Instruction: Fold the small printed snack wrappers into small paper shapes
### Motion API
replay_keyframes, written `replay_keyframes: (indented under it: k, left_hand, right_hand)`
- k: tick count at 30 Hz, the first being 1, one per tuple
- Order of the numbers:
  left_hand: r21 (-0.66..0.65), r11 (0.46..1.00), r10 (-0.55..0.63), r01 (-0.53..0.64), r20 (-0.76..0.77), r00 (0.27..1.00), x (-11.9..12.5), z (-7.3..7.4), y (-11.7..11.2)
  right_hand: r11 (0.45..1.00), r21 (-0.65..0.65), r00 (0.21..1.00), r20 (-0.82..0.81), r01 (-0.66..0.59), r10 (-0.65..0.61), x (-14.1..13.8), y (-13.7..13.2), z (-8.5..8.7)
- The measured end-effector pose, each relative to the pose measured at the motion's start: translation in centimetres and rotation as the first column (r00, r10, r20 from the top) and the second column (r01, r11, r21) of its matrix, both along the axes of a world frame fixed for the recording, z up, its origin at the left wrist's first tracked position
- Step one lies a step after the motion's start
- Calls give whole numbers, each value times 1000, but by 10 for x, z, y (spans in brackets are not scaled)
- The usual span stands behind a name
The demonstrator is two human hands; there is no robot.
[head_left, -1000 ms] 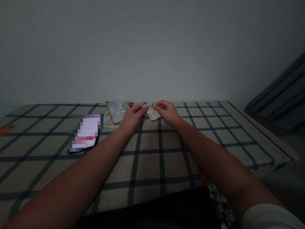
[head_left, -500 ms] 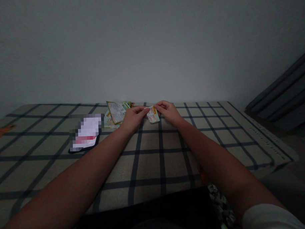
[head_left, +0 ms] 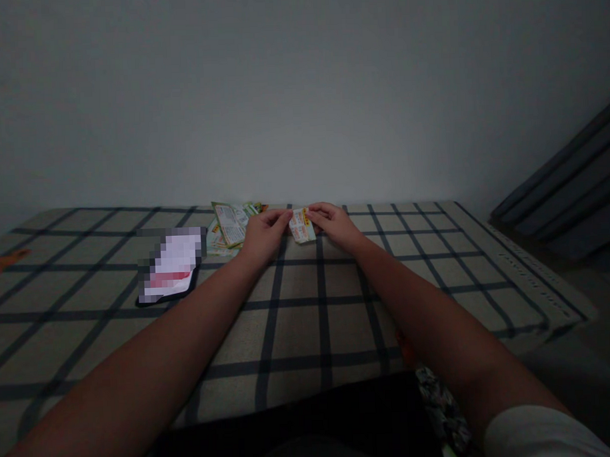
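Observation:
Between my two hands is a small printed packet (head_left: pixel 301 227), whitish and pale green with yellow and orange lettering. My left hand (head_left: pixel 266 235) pinches its left edge with thumb and fingers. On the other side, my right hand (head_left: pixel 336 226) grips the upper right edge, thumb in front and fingers curled behind. The packet is held upright, slightly tilted, over the far part of the table. Just left of my left hand lies a pile of similar green and white packets (head_left: pixel 231 224), partly hidden by that hand.
A phone (head_left: pixel 171 263) with a lit, blurred screen lies left of my left forearm. The table has a checked cloth (head_left: pixel 298 329) and meets a plain wall (head_left: pixel 300 95). An orange object (head_left: pixel 3 263) sits at the far left edge. A dark curtain (head_left: pixel 568 186) hangs at right.
The packet has shifted slightly left and up and now shows more of its printed face. My left thumb has drawn back toward its left edge; both hands keep hold.

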State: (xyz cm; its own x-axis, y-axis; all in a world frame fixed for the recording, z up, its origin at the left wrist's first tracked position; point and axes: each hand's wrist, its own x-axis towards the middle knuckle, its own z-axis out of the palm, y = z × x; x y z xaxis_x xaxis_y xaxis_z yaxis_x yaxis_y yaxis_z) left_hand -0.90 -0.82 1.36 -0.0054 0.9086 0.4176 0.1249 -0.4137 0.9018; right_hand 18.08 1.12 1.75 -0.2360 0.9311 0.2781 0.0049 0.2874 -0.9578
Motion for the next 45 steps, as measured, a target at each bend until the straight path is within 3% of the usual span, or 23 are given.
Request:
replay_keyframes:
  k: [4,11,16,24,32,35,41,45]
  left_hand:
    - [6,1000,-6,6,-36,999,0,2,0]
    - [-187,970,-113,158,230,967,7,2,-1]
    - [-242,950,-147,198,215,966,5,-2,3]
    - [-162,985,-48,59,71,996,3,-2,6]
    - [-258,937,-186,234,196,963,7,-2,0]
    - [-240,949,-173,206,152,973,5,-2,1]
    - [-51,998,-32,23,-173,984,-2,-1,5]
    - [-71,997,-50,42,-115,992,1,0,2]
  right_hand:
    - [999,34,998,54,-11,9,1,-1,1]
    - [985,133,991,68,108,-117,4,-2,3]
    - [979,135,983,80,151,-163,6,-1,5]
    - [989,90,991,45,121,-125,3,-3,5]
    - [977,111,981,50,182,-188,6,0,4]
    - [977,115,982,36,180,-185,6,0,4]
    - [985,80,987,52,151,-155,3,-1,5]
    - [984,69,985,36,166,-169,3,0,5]
